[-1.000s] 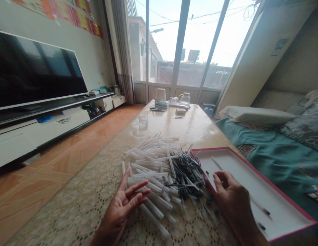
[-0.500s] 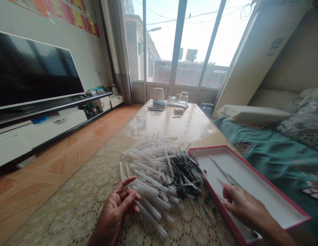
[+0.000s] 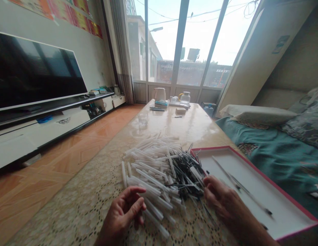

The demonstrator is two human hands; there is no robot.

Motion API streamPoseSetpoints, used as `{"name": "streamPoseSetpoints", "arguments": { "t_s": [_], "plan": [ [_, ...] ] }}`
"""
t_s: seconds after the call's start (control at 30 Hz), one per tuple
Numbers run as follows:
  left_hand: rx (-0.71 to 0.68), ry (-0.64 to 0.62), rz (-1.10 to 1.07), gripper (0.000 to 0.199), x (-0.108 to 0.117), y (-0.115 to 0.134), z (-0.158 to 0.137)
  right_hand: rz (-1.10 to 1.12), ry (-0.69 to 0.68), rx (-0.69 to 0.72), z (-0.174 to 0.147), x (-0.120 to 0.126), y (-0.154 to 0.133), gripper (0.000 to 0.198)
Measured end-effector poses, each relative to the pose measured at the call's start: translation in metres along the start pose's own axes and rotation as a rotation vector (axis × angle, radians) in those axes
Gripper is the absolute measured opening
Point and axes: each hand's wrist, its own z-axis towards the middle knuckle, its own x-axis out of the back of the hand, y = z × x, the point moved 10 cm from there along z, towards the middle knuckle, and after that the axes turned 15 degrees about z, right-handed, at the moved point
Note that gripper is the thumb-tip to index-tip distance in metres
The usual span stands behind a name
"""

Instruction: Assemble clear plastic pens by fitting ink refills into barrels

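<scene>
My left hand (image 3: 127, 210) hovers at the near left edge of a pile of translucent white pen tubes (image 3: 151, 184), fingers loosely curled and apart, with nothing visible in it. Closed at the fingertips, my right hand (image 3: 220, 198) is over the pile of thin black pen refills (image 3: 183, 169), beside the tray's left rim. A pale pen tube (image 3: 197, 176) sticks out to the left from its fingers; the grip itself is partly hidden. Inside the white tray with a pink rim (image 3: 277, 186) lie thin pens with black ends (image 3: 256, 201).
A clear glass (image 3: 143, 119) stands farther up the table. At its far end are a kettle (image 3: 159, 94), a glass jug (image 3: 185, 98) and a small box (image 3: 180, 111). A sofa with a teal cover (image 3: 266, 140) borders the right side.
My right hand has moved left, out of the tray to the black refills, and a pale tube now shows at its fingers. My left hand has shifted slightly right and down.
</scene>
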Motion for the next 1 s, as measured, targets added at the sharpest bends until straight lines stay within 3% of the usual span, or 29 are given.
{"name": "streamPoseSetpoints", "arguments": {
  "t_s": [0.13, 0.2, 0.3, 0.43, 0.67, 0.8, 1.0],
  "plan": [
    [-0.086, -0.077, 0.084, 0.031, -0.013, 0.008, -0.011, 0.174, -0.154, 0.104, -0.008, -0.067, -0.034, 0.015],
    [-0.178, -0.151, 0.181, 0.036, -0.021, 0.015, -0.016, 0.202, -0.183, 0.125, -0.012, -0.089, -0.035, 0.014],
    [-0.341, -0.2, 0.42, 0.02, -0.026, 0.024, -0.02, 0.213, -0.266, 0.107, -0.017, -0.113, -0.028, 0.012],
    [-0.524, -0.178, 0.721, 0.011, -0.03, 0.028, -0.024, 0.21, -0.394, 0.107, -0.024, -0.13, -0.016, 0.015],
    [-0.874, -0.231, 1.088, 0.025, -0.057, 0.033, -0.047, 0.043, -0.378, 0.237, -0.035, -0.135, -0.011, 0.028],
    [-0.871, -0.22, 1.15, 0.028, -0.056, 0.03, -0.047, -0.151, -0.292, 0.41, -0.034, -0.129, -0.031, 0.028],
    [-0.576, -0.293, 0.9, 0.043, -0.054, 0.021, -0.037, -0.485, -0.239, 0.691, -0.038, -0.129, -0.065, 0.026]
  ]
}}
